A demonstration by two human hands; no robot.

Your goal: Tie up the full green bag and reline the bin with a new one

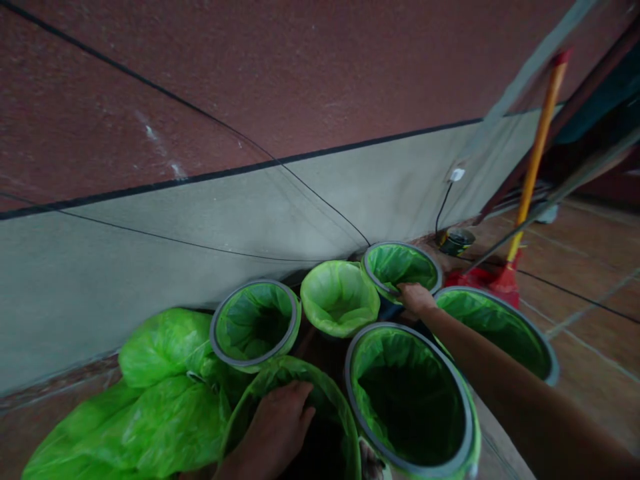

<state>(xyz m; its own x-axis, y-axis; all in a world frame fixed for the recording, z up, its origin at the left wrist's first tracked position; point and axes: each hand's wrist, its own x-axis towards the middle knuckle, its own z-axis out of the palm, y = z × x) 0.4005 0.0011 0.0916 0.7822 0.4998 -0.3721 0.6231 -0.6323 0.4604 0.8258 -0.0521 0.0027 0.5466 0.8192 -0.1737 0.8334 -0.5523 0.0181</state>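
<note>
Several round trash bins lined with bright green plastic bags stand close together on the floor. My right hand (416,297) reaches across to the back bin (434,257) and has its fingers closed on the near side of its grey rim ring. Over the mouth of the nearest bin (350,417), which shows no grey ring, is my left hand (280,423), thumb apart from its bent fingers, with nothing visible in it. Between them sits a ringed bin (467,427) with a dark inside. A ringless bin (340,300) and another ringed bin (217,333) stand behind.
Filled green bags (150,400) lie on the left against the wall (200,267). At right are a red dustpan (505,287), a yellow-orange handle (540,147), a small black can (456,241) and another lined bin (550,360). Thin black cables (320,197) cross the wall.
</note>
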